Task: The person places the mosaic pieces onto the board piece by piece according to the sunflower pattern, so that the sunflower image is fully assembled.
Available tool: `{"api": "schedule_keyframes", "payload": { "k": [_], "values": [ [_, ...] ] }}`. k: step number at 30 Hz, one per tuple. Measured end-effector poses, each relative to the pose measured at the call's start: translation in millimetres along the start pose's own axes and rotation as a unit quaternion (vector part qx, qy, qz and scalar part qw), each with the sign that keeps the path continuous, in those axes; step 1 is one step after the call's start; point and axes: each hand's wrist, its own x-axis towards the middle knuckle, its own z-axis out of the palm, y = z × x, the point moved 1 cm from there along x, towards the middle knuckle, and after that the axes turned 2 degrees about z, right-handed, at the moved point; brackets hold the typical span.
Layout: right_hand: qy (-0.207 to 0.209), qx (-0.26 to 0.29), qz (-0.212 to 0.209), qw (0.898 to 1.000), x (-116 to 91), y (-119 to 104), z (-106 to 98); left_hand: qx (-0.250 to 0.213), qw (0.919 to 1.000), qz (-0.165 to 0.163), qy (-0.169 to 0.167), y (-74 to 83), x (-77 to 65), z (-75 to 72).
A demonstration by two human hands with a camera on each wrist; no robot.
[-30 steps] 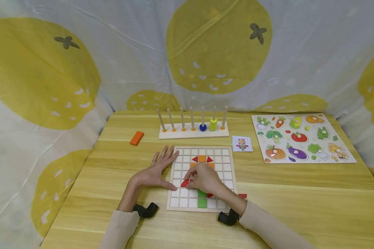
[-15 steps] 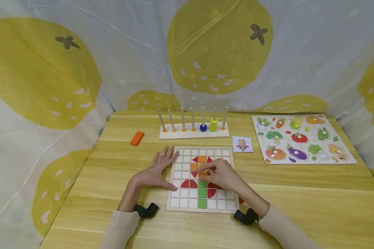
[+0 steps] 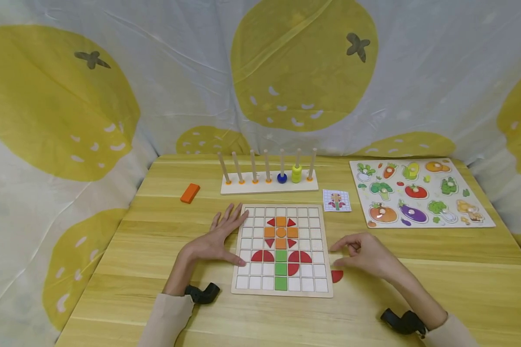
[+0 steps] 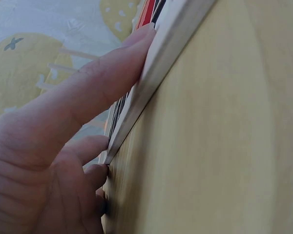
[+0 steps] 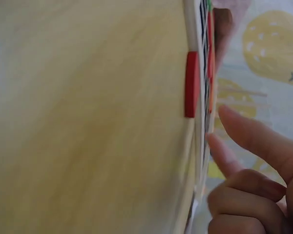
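A square wooden grid board [image 3: 247,270] lies on the table, with red, orange and green pieces forming a flower in its cells. Fingers spread, my left hand [image 3: 217,241] rests along the board's left edge; the thumb touches that edge in the left wrist view. My right hand [image 3: 366,255] hovers just off the board's right side. Its thumb and index finger are apart with nothing between them, the other fingers bent. Below its thumb a red quarter-circle piece [image 3: 337,276] lies beside the board's right edge, also visible as a red strip [image 5: 191,85] in the right wrist view.
Behind the board stands a peg rack [image 3: 243,187] with one blue and several yellow beads. A pattern card [image 3: 336,201] lies right of it. An orange block [image 3: 190,193] sits at the left. A vegetable puzzle board [image 3: 423,212] occupies the back right.
My right hand has moved right, off the board, uncovering the flower and leaving red pieces in their cells. The left hand has stayed at the board's edge.
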Motion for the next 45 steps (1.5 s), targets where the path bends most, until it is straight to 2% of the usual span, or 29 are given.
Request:
{"api": "schedule_keyframes", "payload": {
  "k": [6, 12, 15, 19, 23, 26, 32, 45],
  "values": [
    [-0.053, 0.014, 0.009, 0.998, -6, 14, -2, -0.001, 1.0, 0.001, 0.001, 0.0, -0.6, 0.0],
    [-0.073, 0.021, 0.002, 0.997, -4, 18, -4, 0.003, 1.0, -0.001, -0.001, 0.1, -0.2, -0.5],
    [-0.069, 0.02, -0.003, 0.997, -3, 19, -7, 0.003, 1.0, -0.002, -0.002, 0.3, -0.1, -0.7],
    [-0.067, 0.021, -0.024, 0.997, -1, 20, -11, 0.002, 1.0, -0.004, -0.003, -0.1, 0.1, -0.1],
    [-0.106, 0.024, -0.054, 0.993, 0, 20, -14, 0.0, 1.0, -0.003, -0.001, -0.8, 0.5, 0.6],
    [-0.125, 0.022, -0.062, 0.99, 1, 20, -15, 0.001, 1.0, -0.003, 0.0, -1.2, 0.7, 0.8],
    [-0.099, 0.006, -0.057, 0.993, 1, 21, -18, 0.002, 1.0, -0.002, 0.0, -1.8, 0.2, 1.0],
    [-0.091, -0.004, -0.058, 0.994, 0, 26, -24, 0.002, 1.0, -0.005, -0.003, -0.5, -1.1, -0.6]
  ]
}}
